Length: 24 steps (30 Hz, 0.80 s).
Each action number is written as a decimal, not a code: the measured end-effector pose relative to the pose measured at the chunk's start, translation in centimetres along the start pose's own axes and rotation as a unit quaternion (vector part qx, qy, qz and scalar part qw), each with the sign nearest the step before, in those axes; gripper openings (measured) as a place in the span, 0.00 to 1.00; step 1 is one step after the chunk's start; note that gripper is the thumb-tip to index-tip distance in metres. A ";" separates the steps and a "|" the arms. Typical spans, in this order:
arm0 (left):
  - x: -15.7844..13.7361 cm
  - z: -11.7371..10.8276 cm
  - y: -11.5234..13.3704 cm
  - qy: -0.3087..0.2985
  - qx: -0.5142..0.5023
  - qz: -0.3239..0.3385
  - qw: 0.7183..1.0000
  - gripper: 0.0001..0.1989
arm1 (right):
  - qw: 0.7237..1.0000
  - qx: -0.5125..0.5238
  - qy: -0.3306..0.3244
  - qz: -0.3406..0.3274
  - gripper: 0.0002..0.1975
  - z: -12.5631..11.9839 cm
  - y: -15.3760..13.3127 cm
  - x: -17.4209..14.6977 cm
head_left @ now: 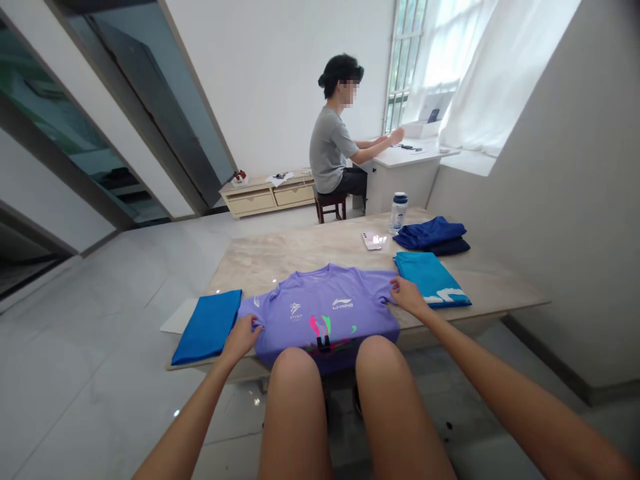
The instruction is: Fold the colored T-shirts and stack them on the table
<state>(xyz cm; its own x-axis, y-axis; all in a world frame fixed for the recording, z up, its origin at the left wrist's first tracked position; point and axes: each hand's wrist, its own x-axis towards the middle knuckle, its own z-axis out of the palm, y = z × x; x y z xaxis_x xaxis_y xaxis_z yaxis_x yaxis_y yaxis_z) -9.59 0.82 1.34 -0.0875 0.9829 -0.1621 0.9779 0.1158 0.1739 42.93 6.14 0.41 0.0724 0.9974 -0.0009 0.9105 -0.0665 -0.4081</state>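
Note:
A purple T-shirt [320, 300] lies spread front up across the table, its collar away from me and its lower part hanging over the near edge. White logos and a pink and green print show on its front. My left hand [243, 340] is closed on the sleeve at the left. With fingers pinched, my right hand [407, 295] holds the other sleeve near its hem. A folded blue cloth [210, 327] sits beside my left hand. Just past my right hand rests a folded turquoise garment [433, 277] with a white pattern.
On the table [260, 257], a dark blue garment [433, 233] lies at the back right, near a bottle [399, 213] and a phone [372, 241]. Farther off, a person in a grey shirt [330, 150] sits at a white desk [407, 173]. A low cabinet [273, 193] stands along the wall.

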 end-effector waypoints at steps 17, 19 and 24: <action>9.6 -1.5 -5.7 -0.023 0.070 -0.131 0.989 0.22 | 0.965 -0.228 0.103 0.075 0.25 4.0 5.8 6.4; 10.0 -1.1 -6.0 -0.050 0.059 -0.116 0.990 0.20 | 0.962 -0.241 0.094 0.088 0.29 4.0 5.5 6.9; 10.0 -0.5 -6.8 -0.020 -0.025 -0.085 0.996 0.15 | 0.953 -0.282 0.085 0.063 0.36 4.4 4.5 6.7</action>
<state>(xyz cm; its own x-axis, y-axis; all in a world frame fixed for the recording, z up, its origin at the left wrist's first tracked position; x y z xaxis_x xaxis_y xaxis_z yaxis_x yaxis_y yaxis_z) -17.21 9.93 -1.02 -0.2422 0.9420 -0.2323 0.9391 0.2877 0.1879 45.70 12.67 -5.49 0.2165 0.9648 0.1493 0.9609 -0.2376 0.1423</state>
